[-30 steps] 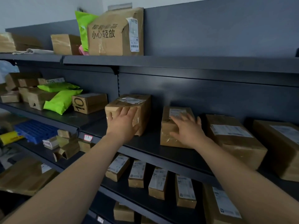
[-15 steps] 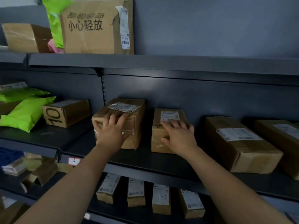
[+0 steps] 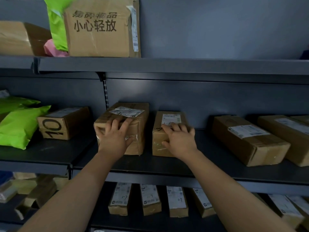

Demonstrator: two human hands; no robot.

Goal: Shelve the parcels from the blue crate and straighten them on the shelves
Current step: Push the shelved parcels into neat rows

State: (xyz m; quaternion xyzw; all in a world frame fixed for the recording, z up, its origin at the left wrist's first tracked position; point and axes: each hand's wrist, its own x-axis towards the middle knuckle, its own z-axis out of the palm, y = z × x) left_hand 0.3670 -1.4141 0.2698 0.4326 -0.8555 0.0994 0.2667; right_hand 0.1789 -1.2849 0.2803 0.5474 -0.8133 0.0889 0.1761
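Head view: straightening step, both spread flat, left hand (image 3: pixel 115 139) on the taped box (image 3: pixel 142 129), right hand (image 3: pixel 180 141) on the narrow box (image 3: pixel 158 144); next, probably square both.

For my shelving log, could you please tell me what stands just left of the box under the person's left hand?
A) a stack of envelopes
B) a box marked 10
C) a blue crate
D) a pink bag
B: the box marked 10 stands on the same shelf just left of the taped box that the left hand rests on, with a gap between the two.
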